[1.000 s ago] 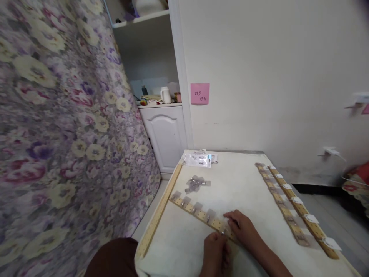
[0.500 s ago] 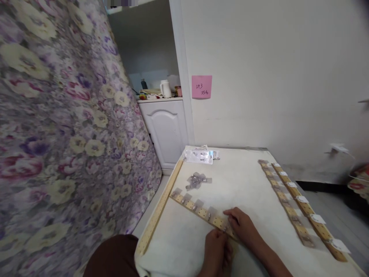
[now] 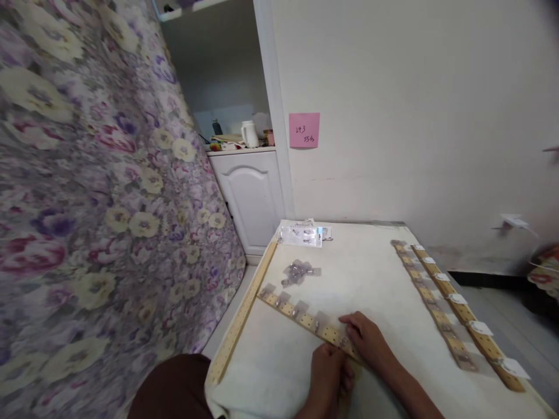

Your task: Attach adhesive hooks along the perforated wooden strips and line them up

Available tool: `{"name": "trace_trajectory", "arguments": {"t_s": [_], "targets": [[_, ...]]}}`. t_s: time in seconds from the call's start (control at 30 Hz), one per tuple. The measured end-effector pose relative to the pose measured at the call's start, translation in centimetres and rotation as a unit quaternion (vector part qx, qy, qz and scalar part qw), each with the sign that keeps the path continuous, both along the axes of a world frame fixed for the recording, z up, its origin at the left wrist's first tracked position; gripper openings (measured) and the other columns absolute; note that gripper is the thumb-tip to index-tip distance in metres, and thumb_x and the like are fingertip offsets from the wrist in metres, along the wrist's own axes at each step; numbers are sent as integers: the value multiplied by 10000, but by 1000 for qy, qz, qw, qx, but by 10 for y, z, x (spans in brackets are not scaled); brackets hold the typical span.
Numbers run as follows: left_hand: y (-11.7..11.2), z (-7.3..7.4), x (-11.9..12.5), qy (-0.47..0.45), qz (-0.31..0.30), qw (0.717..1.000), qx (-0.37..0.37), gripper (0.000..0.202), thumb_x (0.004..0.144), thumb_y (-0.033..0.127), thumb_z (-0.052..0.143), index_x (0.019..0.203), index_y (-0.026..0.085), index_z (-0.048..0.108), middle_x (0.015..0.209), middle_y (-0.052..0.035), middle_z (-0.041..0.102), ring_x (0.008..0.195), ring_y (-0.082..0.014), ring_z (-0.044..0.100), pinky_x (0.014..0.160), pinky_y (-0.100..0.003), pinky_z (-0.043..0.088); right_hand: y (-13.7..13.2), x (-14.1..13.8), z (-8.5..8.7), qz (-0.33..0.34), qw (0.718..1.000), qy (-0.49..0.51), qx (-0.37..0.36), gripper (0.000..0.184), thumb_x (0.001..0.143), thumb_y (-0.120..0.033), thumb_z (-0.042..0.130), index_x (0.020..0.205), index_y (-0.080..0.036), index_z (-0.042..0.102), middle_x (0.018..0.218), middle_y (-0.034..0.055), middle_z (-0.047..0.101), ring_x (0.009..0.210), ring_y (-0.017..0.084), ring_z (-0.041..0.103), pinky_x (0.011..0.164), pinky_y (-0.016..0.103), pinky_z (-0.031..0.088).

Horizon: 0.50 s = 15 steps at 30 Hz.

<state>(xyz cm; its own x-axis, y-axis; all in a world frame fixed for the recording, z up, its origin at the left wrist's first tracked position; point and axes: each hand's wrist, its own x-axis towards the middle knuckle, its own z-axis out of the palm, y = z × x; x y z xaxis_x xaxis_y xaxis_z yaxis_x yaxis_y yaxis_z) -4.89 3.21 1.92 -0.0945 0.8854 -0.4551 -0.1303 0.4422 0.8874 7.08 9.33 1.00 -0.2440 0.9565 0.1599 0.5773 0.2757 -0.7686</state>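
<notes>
A wooden strip (image 3: 308,322) is lying aslant on the white-covered table (image 3: 271,361), its far end reaching the pale perforated strip (image 3: 239,323) along the table's left edge. Clear squares (image 3: 302,306) with small shiny fittings are sitting along the slanting strip at intervals.

The left hand (image 3: 326,371) is bending its fingers inward at the strip's near edge, close to the rightmost clear square; whether it is gripping anything there is hidden. The right hand (image 3: 365,338) is resting over the strip's right part, its index finger reaching out, partly straightened, and its other fingers folding under; whether it is pinching the square or only touching it, I cannot tell.

Beyond the strip, a loose heap of clear pieces (image 3: 299,272) is lying on the cover, and a clear package (image 3: 301,235) is lying near the wall. At the right, a strip with clear squares (image 3: 430,301) is running beside a strip with white tags (image 3: 463,314).
</notes>
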Motion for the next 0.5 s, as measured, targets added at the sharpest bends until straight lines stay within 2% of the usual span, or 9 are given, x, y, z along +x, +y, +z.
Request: {"name": "trace_trajectory", "arguments": {"t_s": [0.23, 0.5], "targets": [[0, 1, 0, 6, -4, 1000, -1, 148, 701, 314, 468, 647, 180, 498, 433, 29, 546, 283, -56, 386, 305, -187, 169, 1, 0, -3, -6, 1000, 15, 2, 323, 808, -209, 399, 990, -160, 661, 967, 94, 685, 932, 196, 628, 872, 321, 484], [1, -5, 2, 14, -7, 1000, 0, 189, 724, 356, 474, 639, 187, 486, 429, 34, 540, 277, -52, 378, 292, -177, 166, 2, 0, -3, -3, 1000, 22, 8, 320, 804, -205, 393, 980, -155, 655, 962, 96, 679, 929, 198, 625, 863, 326, 484]]}}
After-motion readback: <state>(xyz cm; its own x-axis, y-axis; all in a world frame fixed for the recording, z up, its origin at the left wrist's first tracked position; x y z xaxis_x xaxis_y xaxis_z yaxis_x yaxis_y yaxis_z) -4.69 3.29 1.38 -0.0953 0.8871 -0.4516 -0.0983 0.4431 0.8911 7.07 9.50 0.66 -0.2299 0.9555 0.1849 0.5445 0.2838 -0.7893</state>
